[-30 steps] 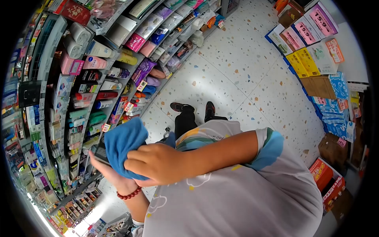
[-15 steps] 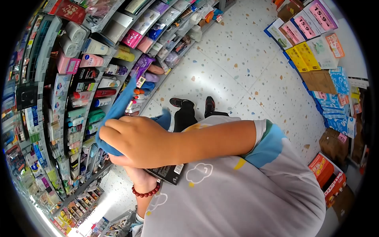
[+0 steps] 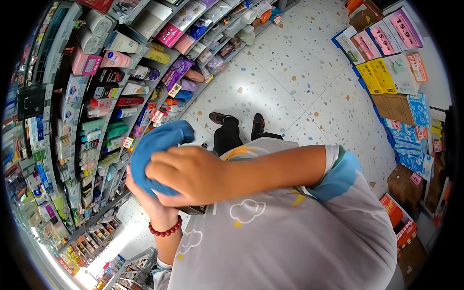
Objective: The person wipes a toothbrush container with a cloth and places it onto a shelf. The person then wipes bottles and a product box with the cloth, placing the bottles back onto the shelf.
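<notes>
A blue cloth (image 3: pixel 145 157) is bunched in my right hand (image 3: pixel 181 171), whose fingers are curled closed on it. My left hand (image 3: pixel 147 198), with a red bead bracelet (image 3: pixel 166 227) at its wrist, sits just beneath. Only a dark corner of a black box (image 3: pixel 194 210) shows under my right wrist, beside my left palm. The cloth and right hand cover most of my left fingers and the rest of the box. Both hands are in front of my torso, with the cloth over the left hand.
Shelves packed with bottles, tubes and packets (image 3: pixel 116 101) rise close on my left. Cartons with pink price signs (image 3: pixel 386 38) stand on the right, with brown boxes (image 3: pixel 408 186) lower down. Speckled floor tiles (image 3: pixel 275 77) lie between, under my black shoes (image 3: pixel 257 128).
The cloth has gone from stretched out toward the shelf to bunched over my left hand. My right hand has moved slightly right, and the box is now more hidden.
</notes>
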A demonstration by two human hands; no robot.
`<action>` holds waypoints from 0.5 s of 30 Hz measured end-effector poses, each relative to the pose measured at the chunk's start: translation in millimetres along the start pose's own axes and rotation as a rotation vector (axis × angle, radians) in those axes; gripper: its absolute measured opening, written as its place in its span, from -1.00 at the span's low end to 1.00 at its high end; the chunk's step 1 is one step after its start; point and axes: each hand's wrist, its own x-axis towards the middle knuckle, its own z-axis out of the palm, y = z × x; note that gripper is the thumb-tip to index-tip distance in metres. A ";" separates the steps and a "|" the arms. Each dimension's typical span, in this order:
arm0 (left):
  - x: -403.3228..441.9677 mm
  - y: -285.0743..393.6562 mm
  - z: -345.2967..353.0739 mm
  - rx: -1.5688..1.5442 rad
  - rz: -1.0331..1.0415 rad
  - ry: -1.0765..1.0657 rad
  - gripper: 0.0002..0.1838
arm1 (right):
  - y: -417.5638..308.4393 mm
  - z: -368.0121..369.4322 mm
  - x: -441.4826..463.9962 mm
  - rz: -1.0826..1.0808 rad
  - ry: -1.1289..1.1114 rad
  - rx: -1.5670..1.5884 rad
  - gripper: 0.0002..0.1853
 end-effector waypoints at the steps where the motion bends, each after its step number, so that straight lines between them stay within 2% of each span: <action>1: -7.1 -6.6 1.2 0.096 0.067 -0.010 -0.41 | 3.4 1.3 9.9 0.001 0.000 -0.001 -0.55; 3: -18.4 -9.6 23.7 -0.105 -0.032 0.005 -0.42 | 5.1 0.8 25.4 0.036 0.179 0.021 -0.59; 4: -20.3 -12.3 23.8 -0.106 -0.033 0.006 -0.42 | 3.1 -1.2 27.7 0.058 0.146 -0.004 -0.61; 7: -21.6 -19.6 18.1 -0.037 -0.013 0.051 -0.39 | 4.0 2.7 23.7 0.074 0.117 0.027 -0.59; 13: -1.3 -13.1 -5.0 0.304 0.138 0.037 -0.40 | 1.8 6.0 7.6 0.115 0.033 0.071 -0.60; 15: 15.9 0.1 -28.5 -0.268 -0.080 -0.325 -0.31 | -2.9 3.4 -1.9 0.092 0.033 0.091 -0.60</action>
